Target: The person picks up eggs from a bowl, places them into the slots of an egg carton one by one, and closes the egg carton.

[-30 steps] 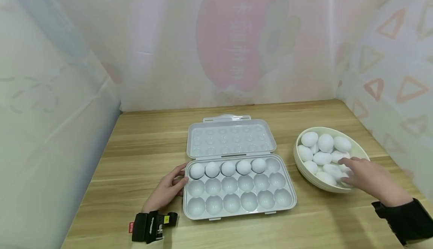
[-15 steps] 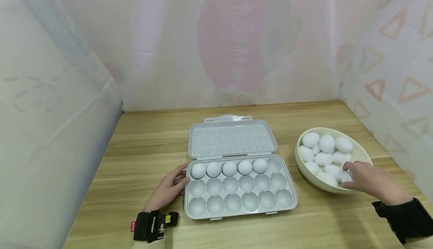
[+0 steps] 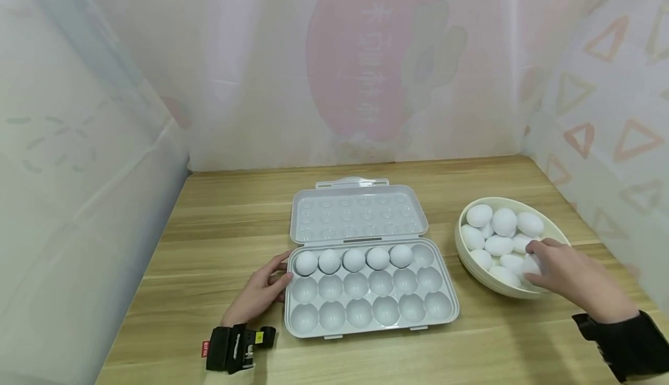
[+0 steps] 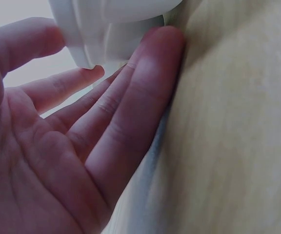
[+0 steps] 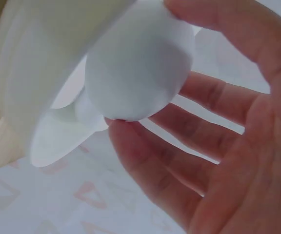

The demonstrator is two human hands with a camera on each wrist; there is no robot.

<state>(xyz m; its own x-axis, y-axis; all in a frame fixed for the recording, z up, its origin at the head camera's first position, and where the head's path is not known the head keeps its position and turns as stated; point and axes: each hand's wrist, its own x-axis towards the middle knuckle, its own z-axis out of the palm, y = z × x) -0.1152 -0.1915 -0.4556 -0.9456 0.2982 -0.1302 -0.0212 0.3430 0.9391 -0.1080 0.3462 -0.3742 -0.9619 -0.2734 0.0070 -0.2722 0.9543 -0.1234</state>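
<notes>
My right hand (image 3: pixel 567 266) is at the near right side of the cream bowl (image 3: pixel 558 231), pinching a white egg (image 3: pixel 532 265) between thumb and fingertips. In the right wrist view this egg (image 5: pixel 140 63) fills the space between thumb and fingers, beside the bowl's rim. My left hand (image 3: pixel 261 289) rests against the left edge of the grey plastic egg box (image 3: pixel 373 331). Its thumb and fairly straight fingers touch the box's rim (image 4: pixel 82 34) in the left wrist view. White eggs (image 3: pixel 354 260) fill the back row's cups except the rightmost; the two nearer rows are bare.
Hinged open, the box's lid (image 3: pixel 358 213) lies flat behind the base. Several more white eggs (image 3: pixel 499 245) are piled in the bowl. The wooden table (image 3: pixel 230 216) is bounded by a printed cloth wall (image 3: pixel 251 112) at the back and on both sides.
My right hand's thumb and fingers have closed on an egg at the bowl's near right side. The left hand and the egg box hold still.
</notes>
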